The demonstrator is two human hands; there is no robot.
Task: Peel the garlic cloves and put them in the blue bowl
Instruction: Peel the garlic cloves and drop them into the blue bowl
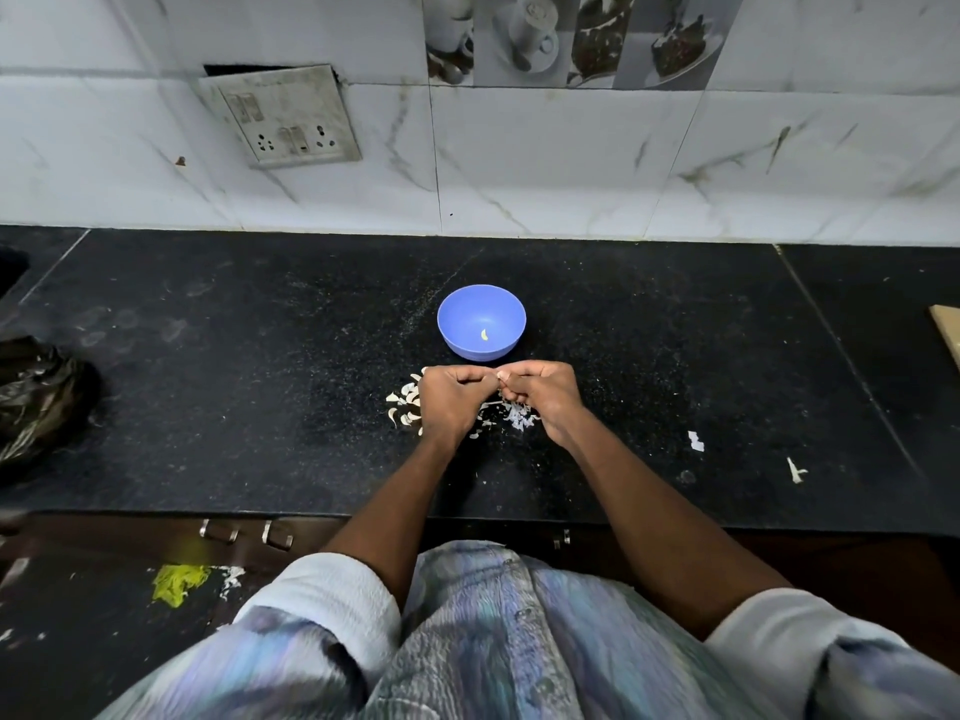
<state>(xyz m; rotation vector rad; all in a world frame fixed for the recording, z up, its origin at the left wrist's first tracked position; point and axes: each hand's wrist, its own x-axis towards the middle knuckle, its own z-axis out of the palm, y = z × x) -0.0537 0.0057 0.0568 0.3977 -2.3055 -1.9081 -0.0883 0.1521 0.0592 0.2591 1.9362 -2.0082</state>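
A blue bowl stands on the black counter with one peeled garlic clove in its bottom. Just in front of it, my left hand and my right hand meet fingertip to fingertip with curled fingers, pinching something small between them; the piece itself is hidden by the fingers. A pile of unpeeled garlic cloves lies at the left of my left hand. Loose white peel is scattered under and beside my right hand.
The black counter ends at a marble-tiled wall with a socket plate. A dark plastic bag sits at the left edge. Scraps of peel lie to the right. A wooden board corner shows at far right.
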